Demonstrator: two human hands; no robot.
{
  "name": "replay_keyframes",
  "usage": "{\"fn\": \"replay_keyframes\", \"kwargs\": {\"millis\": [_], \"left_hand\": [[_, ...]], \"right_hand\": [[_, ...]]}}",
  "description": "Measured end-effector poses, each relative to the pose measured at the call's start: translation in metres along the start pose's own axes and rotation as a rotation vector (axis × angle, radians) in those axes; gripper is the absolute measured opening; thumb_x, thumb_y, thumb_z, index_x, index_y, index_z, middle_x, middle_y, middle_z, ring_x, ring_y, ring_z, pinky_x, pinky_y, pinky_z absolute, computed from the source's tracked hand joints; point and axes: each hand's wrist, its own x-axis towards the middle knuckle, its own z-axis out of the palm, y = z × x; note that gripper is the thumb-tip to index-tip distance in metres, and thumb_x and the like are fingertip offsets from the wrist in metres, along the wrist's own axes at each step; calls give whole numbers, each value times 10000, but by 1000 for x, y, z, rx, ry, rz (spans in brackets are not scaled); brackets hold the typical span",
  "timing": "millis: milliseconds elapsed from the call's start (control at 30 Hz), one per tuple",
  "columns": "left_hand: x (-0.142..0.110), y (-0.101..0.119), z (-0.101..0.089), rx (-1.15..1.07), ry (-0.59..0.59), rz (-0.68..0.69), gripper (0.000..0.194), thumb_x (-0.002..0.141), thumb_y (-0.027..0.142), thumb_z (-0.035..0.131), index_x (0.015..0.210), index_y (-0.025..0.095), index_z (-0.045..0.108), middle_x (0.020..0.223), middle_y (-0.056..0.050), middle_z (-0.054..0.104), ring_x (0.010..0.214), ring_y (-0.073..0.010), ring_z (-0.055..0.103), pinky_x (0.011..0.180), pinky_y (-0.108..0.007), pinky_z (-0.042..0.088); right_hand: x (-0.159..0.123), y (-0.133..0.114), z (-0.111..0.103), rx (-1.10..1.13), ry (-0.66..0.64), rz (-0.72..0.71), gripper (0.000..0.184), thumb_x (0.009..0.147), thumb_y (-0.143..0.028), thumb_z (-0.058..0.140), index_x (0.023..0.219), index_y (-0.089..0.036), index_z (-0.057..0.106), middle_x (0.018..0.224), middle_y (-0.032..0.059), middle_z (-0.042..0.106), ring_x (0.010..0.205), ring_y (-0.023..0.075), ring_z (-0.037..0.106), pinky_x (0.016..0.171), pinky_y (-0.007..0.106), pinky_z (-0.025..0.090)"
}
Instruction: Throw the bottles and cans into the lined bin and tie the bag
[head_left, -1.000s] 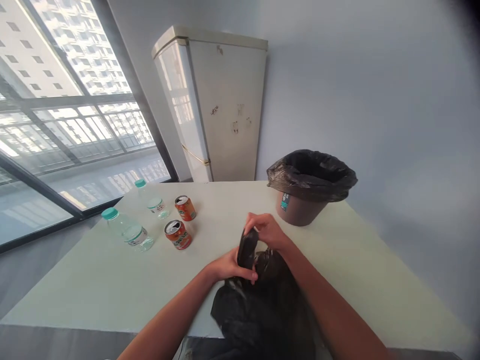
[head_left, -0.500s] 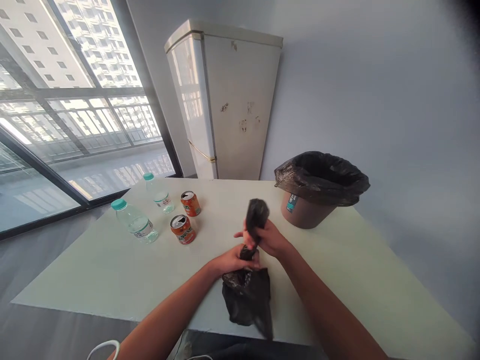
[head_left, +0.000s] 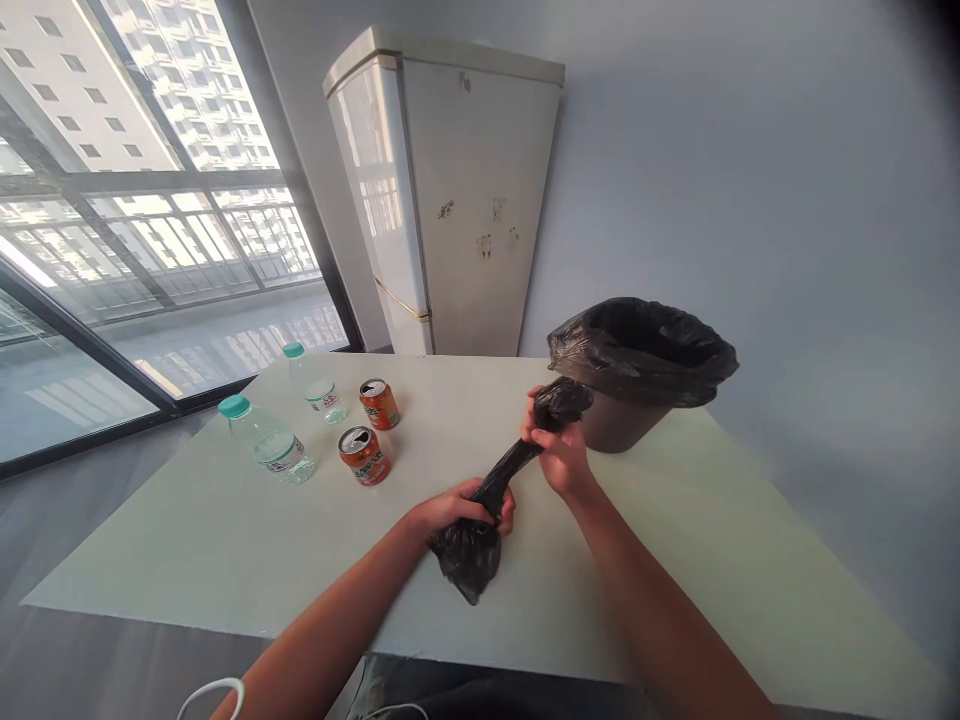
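A black plastic bag is stretched in a twisted strand between my two hands above the table. My left hand is closed around its lower part, and a loose, crumpled end hangs below the fist. Farther up and to the right, my right hand grips the other end, where a bunched wad of bag sticks out over the fingers. That hand is in front of the brown trash bin, which has a black liner folded over its rim.
On the left of the white table stand two clear bottles with teal caps, a nearer bottle and a farther bottle. Beside them are two orange cans, a front can and a back can. A fridge stands behind.
My right hand has moved up and right toward the bin, pulling the bag into a long taut strand. Less of the bag hangs below my left hand, which has shifted only slightly.
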Motion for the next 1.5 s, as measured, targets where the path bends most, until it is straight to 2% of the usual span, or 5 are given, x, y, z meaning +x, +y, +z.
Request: {"fn": "replay_keyframes", "kwargs": {"millis": [100,200,700,1333,1500], "left_hand": [[1,0,-2,-55,-8,-34,247,673,220,658,909,149,638,538,35,454,481,-98,344,490,-226,288],[1,-2,-3,-115,-11,-55,238,643,207,616,869,139,643,493,60,368,455,-82,250,458,-222,228],[2,0,-2,-52,50,-133,215,627,220,635,816,117,627,586,15,449,509,-95,379,471,-221,278],[5,-4,-5,-45,37,-120,251,617,237,649,831,106,653,586,2,476,511,-106,409,485,-236,296],[6,3,1,-112,24,-69,348,749,410,726,884,98,653,572,32,405,520,-100,364,502,-229,285]], "right_hand": [[3,6,-6,-124,73,-10,478,782,-280,799,1203,-240,576,792,-38,489,688,134,420,662,288,386],[5,11,-9,-155,103,24,426,842,-336,786,1204,-237,583,809,-34,493,652,119,399,629,282,370],[5,18,-6,-75,105,67,384,860,-466,800,1121,-228,650,697,-54,387,607,109,316,561,261,305],[6,21,-9,-149,79,40,342,893,-454,758,1123,-228,645,704,-51,422,602,111,360,573,267,337],[5,21,-13,-336,53,-60,229,932,-365,675,1109,-222,650,755,-24,506,643,133,448,619,277,406]]}}
